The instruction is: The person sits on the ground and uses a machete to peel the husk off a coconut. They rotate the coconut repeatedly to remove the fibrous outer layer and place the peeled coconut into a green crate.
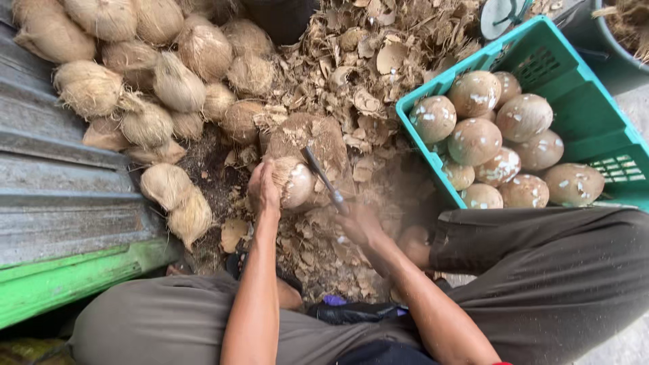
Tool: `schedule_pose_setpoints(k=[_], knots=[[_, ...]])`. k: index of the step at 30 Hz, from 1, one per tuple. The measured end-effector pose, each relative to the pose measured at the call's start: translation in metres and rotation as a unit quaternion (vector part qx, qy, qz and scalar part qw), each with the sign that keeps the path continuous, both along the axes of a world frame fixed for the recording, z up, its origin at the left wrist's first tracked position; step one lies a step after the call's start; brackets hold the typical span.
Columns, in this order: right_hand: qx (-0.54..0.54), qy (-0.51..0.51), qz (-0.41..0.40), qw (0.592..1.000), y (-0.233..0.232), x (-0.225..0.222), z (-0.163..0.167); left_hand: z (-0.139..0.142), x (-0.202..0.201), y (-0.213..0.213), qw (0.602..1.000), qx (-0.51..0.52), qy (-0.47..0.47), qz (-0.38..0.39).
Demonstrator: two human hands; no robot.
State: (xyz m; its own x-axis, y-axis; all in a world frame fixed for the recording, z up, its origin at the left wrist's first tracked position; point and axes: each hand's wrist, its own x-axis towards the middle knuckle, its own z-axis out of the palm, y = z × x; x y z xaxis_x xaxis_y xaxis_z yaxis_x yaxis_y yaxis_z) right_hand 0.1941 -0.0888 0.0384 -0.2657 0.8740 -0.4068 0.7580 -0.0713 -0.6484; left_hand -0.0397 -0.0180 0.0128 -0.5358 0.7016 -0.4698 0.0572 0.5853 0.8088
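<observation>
Husk-littered ground [351,81]; blade [323,177] angled up-left across coconut [294,182].

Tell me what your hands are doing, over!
Left hand steadies a coconut. Right hand grips a metal tool against it. Shell scraps all around.

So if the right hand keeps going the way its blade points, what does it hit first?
Most likely the coconut that the left hand steadies: the right hand angles its blade up-left across it. Motion blur hides whether they already touch.

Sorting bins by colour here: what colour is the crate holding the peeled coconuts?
Teal green; the crate shows clearly in the head view.
</observation>
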Motion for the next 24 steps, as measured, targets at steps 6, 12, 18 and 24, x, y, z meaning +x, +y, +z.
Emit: schedule_pose_setpoints(k=[6,12,18,24], knots=[[-0.07,0.041,-0.049,0.995,-0.006,-0.014,0.062,0.005,0.0,-0.003,0.986,0.15,-0.066,-0.04],[-0.11,0.229,-0.221,0.942,0.005,0.003,0.089,-0.001,0.007,-0.002,0.987,-0.034,0.102,-0.117],[-0.012,0.169,-0.114,0.979,-0.01,-0.008,0.075,-0.012,0.013,0.001,0.791,0.223,0.523,-0.226],[-0.037,0.366,-0.183,0.912,-0.013,-0.008,0.085,-0.014,0.018,0.002,0.959,0.081,0.24,-0.125]])
